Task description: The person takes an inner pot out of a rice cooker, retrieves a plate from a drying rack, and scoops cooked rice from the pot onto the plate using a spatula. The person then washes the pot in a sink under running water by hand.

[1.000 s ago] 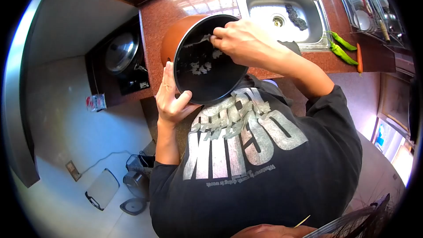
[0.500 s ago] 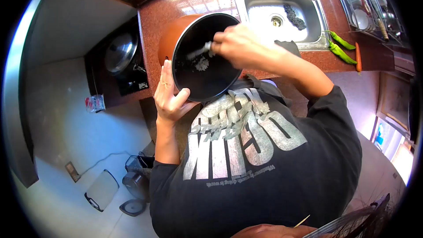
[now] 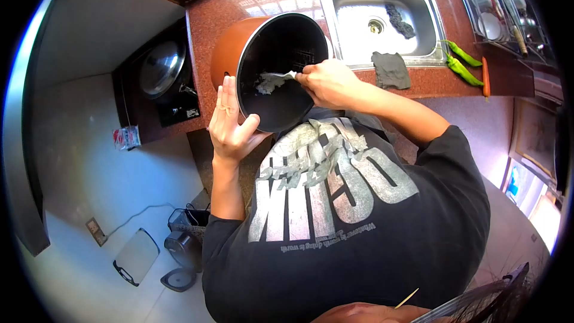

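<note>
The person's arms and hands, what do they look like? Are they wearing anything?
Both arms are bare from above the elbow down. A dark grey T-shirt with big cracked white letters gives short sleeves. The left hand has a thin ring on one finger. The right hand wears no glove, and I see no ring or watch there.

Sink basin (image 3: 365, 9) lies open; cloth (image 3: 390, 69) and chillies (image 3: 461, 63) crowd its rim.

- Black T-shirt (image 3: 359, 227) — short sleeves ending above the elbows, both forearms bare.
- Large cracked silver-grey block lettering across the shirt's chest, with a line of small pale script beside it.
- A ring on one finger of the left hand (image 3: 230, 126); right hand (image 3: 329, 81) bare.
</note>
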`<action>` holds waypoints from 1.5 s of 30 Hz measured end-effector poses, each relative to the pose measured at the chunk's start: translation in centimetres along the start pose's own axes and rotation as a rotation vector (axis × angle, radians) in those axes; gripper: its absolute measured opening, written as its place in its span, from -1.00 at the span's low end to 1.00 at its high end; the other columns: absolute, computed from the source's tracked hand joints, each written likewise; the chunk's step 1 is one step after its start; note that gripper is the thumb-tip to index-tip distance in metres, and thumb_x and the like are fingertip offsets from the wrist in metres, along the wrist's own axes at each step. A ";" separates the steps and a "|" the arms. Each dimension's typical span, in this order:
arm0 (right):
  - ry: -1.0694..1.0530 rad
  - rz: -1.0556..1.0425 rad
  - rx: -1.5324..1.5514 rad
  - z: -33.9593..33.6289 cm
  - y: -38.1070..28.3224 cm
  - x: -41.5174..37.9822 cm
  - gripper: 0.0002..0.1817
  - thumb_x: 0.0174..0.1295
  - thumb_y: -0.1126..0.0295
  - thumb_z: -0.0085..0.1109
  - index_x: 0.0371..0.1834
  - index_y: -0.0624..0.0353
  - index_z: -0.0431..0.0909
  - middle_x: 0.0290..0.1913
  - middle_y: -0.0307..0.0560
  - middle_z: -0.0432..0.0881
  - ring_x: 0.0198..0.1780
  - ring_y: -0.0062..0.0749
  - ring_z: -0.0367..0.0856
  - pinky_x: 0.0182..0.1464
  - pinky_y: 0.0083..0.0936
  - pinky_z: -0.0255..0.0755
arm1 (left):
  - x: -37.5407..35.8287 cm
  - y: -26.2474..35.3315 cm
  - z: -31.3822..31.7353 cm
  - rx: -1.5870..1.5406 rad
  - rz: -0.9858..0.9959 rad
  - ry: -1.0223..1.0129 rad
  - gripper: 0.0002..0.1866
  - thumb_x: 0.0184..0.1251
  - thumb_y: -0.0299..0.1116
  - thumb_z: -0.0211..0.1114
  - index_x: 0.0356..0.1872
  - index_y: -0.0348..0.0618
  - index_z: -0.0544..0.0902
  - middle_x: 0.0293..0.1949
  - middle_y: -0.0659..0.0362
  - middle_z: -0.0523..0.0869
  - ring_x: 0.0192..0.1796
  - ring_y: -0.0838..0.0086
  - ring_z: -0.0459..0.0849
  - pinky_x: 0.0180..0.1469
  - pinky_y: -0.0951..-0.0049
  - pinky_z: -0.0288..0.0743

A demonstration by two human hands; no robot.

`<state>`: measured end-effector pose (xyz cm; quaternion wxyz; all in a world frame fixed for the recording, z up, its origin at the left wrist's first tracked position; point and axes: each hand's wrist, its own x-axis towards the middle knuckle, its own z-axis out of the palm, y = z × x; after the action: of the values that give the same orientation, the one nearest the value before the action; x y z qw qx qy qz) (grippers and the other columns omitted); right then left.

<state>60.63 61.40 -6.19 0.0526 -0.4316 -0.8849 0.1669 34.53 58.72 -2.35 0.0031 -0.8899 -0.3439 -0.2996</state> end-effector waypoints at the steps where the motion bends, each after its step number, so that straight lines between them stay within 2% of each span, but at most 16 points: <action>1: 0.040 0.020 0.120 0.9 -0.3 -0.1 -0.74 0.13 0.37 0.27 -0.13 0.21 0.71 -0.36 -0.02 0.67 -0.35 -0.03 0.70 -0.27 -0.20 0.59 | 0.0 0.1 0.1 0.013 -0.021 0.005 -0.50 -0.14 0.01 0.58 -0.63 -0.20 0.54 0.31 -0.49 0.41 0.33 -0.30 0.50 0.29 -0.15 0.48; 8: 0.103 0.036 0.516 2.3 -1.6 0.7 -0.73 0.19 0.40 0.23 -0.12 0.31 0.73 -0.30 0.20 0.72 -0.24 0.08 0.71 -0.10 -0.17 0.58 | -0.2 0.1 0.2 0.036 -0.020 -0.007 -0.51 -0.13 0.00 0.58 -0.62 -0.20 0.54 0.32 -0.48 0.41 0.35 -0.29 0.47 0.29 -0.14 0.48; 11: 0.099 0.108 0.743 1.8 -1.8 1.5 -0.76 0.16 0.35 0.20 -0.20 0.22 0.77 -0.27 0.26 0.70 -0.17 0.13 0.70 -0.07 -0.13 0.56 | 0.0 0.1 0.1 0.025 -0.023 -0.019 -0.52 -0.13 -0.03 0.58 -0.62 -0.21 0.54 0.33 -0.47 0.41 0.36 -0.29 0.47 0.31 -0.14 0.46; 13: 0.066 0.139 0.779 2.7 -1.4 2.2 -0.73 0.20 0.32 0.23 -0.14 0.22 0.76 -0.25 0.25 0.73 -0.18 0.06 0.74 -0.08 -0.21 0.57 | 0.3 -0.1 0.3 0.041 -0.009 -0.043 -0.54 -0.15 -0.07 0.60 -0.61 -0.21 0.54 0.33 -0.45 0.41 0.37 -0.26 0.46 0.32 -0.14 0.44; 15: -0.015 0.228 1.032 3.3 -1.3 2.9 -0.68 0.28 0.31 0.27 -0.01 0.31 0.72 -0.23 0.13 0.79 -0.22 -0.26 0.77 -0.09 -0.35 0.57 | 0.6 -0.2 0.5 0.035 -0.026 -0.074 -0.54 -0.17 -0.08 0.61 -0.60 -0.21 0.54 0.34 -0.44 0.41 0.38 -0.25 0.46 0.33 -0.14 0.43; 16: -0.047 0.264 1.225 4.5 -1.1 3.4 -0.69 0.33 0.27 0.28 0.00 0.25 0.74 -0.34 -0.13 0.75 -0.38 -0.55 0.61 -0.28 -0.51 0.48 | 0.7 -0.3 0.6 0.033 -0.044 -0.103 -0.54 -0.19 -0.10 0.62 -0.59 -0.22 0.54 0.35 -0.43 0.40 0.38 -0.23 0.46 0.33 -0.14 0.43; 17: -0.044 0.269 1.227 5.8 -0.8 3.9 -0.69 0.33 0.27 0.28 0.00 0.25 0.74 -0.34 -0.13 0.75 -0.38 -0.55 0.61 -0.28 -0.51 0.48 | 0.6 -0.4 0.7 0.029 -0.041 -0.106 -0.54 -0.19 -0.10 0.62 -0.59 -0.22 0.54 0.35 -0.43 0.40 0.38 -0.23 0.46 0.33 -0.14 0.43; 20: -0.207 0.419 1.665 7.1 -0.1 4.5 -0.71 0.39 0.28 0.25 0.08 0.14 0.73 -0.50 -0.44 0.46 -0.52 -0.79 0.26 -0.52 -0.75 0.02 | 0.1 -0.9 1.2 0.021 -0.059 -0.143 -0.52 -0.26 -0.12 0.65 -0.58 -0.22 0.54 0.37 -0.43 0.38 0.37 -0.22 0.47 0.32 -0.12 0.45; 24: -0.103 0.460 1.733 5.3 0.8 3.0 -0.71 0.38 0.28 0.25 0.04 0.19 0.74 -0.47 -0.38 0.50 -0.52 -0.77 0.28 -0.53 -0.75 0.05 | -1.1 -2.0 1.1 -0.061 -0.198 -0.076 -0.47 -0.34 -0.11 0.72 -0.57 -0.21 0.53 0.36 -0.46 0.37 0.30 -0.21 0.55 0.23 0.13 0.55; 27: 0.067 0.411 1.603 3.1 1.8 1.0 -0.67 0.42 0.28 0.19 0.15 0.17 0.69 -0.51 -0.46 0.41 -0.56 -0.81 0.21 -0.52 -0.77 0.01 | -2.3 -2.8 1.4 -0.091 -0.256 -0.028 -0.46 -0.36 -0.09 0.73 -0.58 -0.20 0.53 0.36 -0.47 0.36 0.26 -0.19 0.59 0.18 0.18 0.59; 31: 0.183 0.435 1.562 2.0 5.1 -2.3 -0.67 0.41 0.29 0.20 0.14 0.21 0.68 -0.46 -0.43 0.53 -0.48 -0.76 0.31 -0.46 -0.69 0.18 | -3.3 -3.4 1.7 -0.095 -0.323 0.042 -0.46 -0.39 -0.12 0.75 -0.57 -0.20 0.53 0.37 -0.43 0.38 0.29 -0.17 0.57 0.19 0.18 0.58; 33: 0.402 0.401 1.155 2.3 6.4 -3.4 -0.64 0.41 0.32 0.21 0.14 0.32 0.65 -0.04 -0.13 0.76 -0.07 -0.64 0.62 -0.02 -0.57 0.50 | -3.9 -3.7 1.6 -0.085 -0.394 0.062 -0.47 -0.39 -0.16 0.76 -0.56 -0.19 0.53 0.39 -0.40 0.38 0.31 -0.15 0.56 0.19 0.19 0.58; 35: 0.556 0.301 0.994 4.2 7.5 -3.8 -0.67 0.37 0.35 0.23 0.12 0.26 0.67 -0.15 -0.15 0.77 -0.17 -0.56 0.67 -0.14 -0.57 0.51 | -4.5 -4.2 1.7 -0.077 -0.405 0.080 -0.47 -0.42 -0.20 0.77 -0.57 -0.18 0.53 0.41 -0.38 0.36 0.31 -0.15 0.57 0.19 0.20 0.58; 37: 0.593 0.291 0.364 5.3 8.0 -4.5 -0.71 0.32 0.38 0.27 0.08 0.13 0.72 -0.47 -0.21 0.60 -0.41 -0.45 0.58 -0.39 -0.51 0.41 | -5.1 -4.6 1.7 -0.095 -0.461 0.099 -0.47 -0.44 -0.20 0.78 -0.57 -0.17 0.53 0.42 -0.37 0.35 0.30 -0.15 0.57 0.18 0.20 0.59; 38: 0.610 0.244 0.196 6.9 8.5 -4.8 -0.68 0.27 0.39 0.28 0.10 -0.01 0.72 -0.45 -0.12 0.54 -0.40 -0.31 0.58 -0.38 -0.45 0.43 | -5.4 -4.7 1.7 -0.105 -0.486 0.089 -0.47 -0.44 -0.21 0.78 -0.57 -0.16 0.54 0.43 -0.36 0.34 0.29 -0.14 0.59 0.15 0.21 0.60; 45: 0.549 0.187 -0.153 9.8 8.6 -5.4 -0.53 0.16 0.42 0.27 0.20 -0.09 0.64 -0.44 -0.20 0.44 -0.43 -0.34 0.53 -0.40 -0.36 0.41 | -5.9 -4.9 1.5 -0.096 -0.515 0.057 -0.47 -0.44 -0.22 0.78 -0.58 -0.17 0.52 0.43 -0.36 0.34 0.28 -0.12 0.60 0.12 0.22 0.61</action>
<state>68.08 59.62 -18.06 0.2415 -0.5429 -0.8041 -0.0192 28.86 59.11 -7.70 -0.1057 -0.7635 -0.5443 -0.3312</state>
